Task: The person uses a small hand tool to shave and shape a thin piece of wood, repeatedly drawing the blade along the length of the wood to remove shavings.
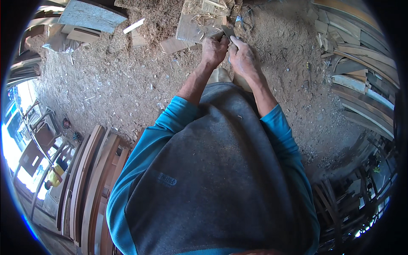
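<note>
Dark, flat, metal-looking blade [228, 31]: left hand [214, 50] and right hand [245, 57], each grip pinching it (steady, even pressure advisable).

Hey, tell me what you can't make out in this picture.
Dark flat tool: in the head view, partly hidden by the left hand and right hand.
Legs: same view, mostly hidden by the dark shirt front.
Person in yellow: same view, too small to tell what they are doing.
Stacked boards at right: same view, partly cut off by the dark fisheye rim.
</note>
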{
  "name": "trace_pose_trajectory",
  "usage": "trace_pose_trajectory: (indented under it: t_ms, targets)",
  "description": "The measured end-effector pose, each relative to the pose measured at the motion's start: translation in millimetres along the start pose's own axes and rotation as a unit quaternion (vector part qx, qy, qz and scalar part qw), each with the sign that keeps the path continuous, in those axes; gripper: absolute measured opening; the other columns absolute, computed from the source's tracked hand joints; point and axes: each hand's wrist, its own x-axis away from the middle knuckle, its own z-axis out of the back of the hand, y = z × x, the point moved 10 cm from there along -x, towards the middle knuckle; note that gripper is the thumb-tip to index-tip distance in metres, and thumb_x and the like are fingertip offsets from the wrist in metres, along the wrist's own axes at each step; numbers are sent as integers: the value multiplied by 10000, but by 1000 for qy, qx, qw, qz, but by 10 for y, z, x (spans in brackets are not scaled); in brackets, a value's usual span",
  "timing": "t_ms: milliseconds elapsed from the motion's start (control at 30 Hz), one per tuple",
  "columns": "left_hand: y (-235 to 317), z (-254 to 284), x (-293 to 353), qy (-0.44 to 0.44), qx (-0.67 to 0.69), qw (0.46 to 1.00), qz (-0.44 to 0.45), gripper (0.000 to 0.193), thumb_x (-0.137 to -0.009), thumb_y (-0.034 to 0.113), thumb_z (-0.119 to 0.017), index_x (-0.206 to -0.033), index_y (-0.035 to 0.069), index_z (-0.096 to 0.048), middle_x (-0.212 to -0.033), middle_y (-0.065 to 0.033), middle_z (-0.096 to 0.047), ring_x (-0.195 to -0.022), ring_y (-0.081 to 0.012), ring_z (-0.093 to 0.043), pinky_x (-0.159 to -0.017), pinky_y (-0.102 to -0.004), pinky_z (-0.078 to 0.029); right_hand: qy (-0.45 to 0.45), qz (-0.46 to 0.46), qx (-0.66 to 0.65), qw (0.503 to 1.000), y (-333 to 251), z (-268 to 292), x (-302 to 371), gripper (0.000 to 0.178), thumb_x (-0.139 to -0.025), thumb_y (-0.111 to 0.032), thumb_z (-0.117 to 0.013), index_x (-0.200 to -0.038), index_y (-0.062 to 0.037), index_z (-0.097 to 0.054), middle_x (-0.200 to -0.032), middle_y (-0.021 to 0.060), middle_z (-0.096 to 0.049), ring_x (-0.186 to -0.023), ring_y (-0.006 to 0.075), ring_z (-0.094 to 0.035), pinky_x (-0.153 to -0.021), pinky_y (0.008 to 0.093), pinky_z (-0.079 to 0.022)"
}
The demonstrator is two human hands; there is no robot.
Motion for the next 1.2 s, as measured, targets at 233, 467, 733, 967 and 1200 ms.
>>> trace_pose_trajectory:
  t_ms: [233,467,733,967,1200]
  targets:
    - [7,64,-47,17,14,1000,-2,237,-925,188,-594,-955,-15,-714,-705,-207,-663,-614,-239,-652,-634,-411,-517,-27,-19,-17,999,-76,85,-228,444,-971,-243,-520,-1304,15,-660,-1031,277,-728,-990,385,-729,-908,435,-562]
    - [220,80,-14,15,-38,999,-14,225,-904,181,-600,-990,26,-738,-839,-240,-710,-795,-387,-731,-710,-446,-552,-27,-11,2,1000,-58,95,-110,422,-972,-249,-527,-1284,-13,-684,-1201,294,-684,-1146,440,-659,-1028,470,-516]
    - [190,129,-28,15,-78,997,-10,208,-921,182,-615,-986,29,-740,-849,-262,-696,-784,-424,-708,-700,-467,-544,-50,-29,25,998,-91,44,-125,432,-976,-252,-524,-1309,-20,-673,-1201,268,-695,-1122,395,-683,-1000,430,-523]
    - [238,101,-37,21,-86,995,-39,228,-954,206,-620,-998,18,-741,-794,-257,-685,-746,-424,-700,-669,-458,-536,0,-47,21,999,63,-35,-496,424,-963,-266,-531,-1279,-32,-692,-1205,287,-685,-1152,420,-663,-1029,437,-512]
    - [111,37,-69,-7,-73,997,12,308,-967,246,-608,-1115,10,-740,-792,-258,-703,-725,-363,-731,-677,-445,-548,-5,-146,-92,985,410,118,-418,426,-958,-271,-553,-1314,-73,-680,-1164,240,-721,-1060,357,-715,-952,401,-554]
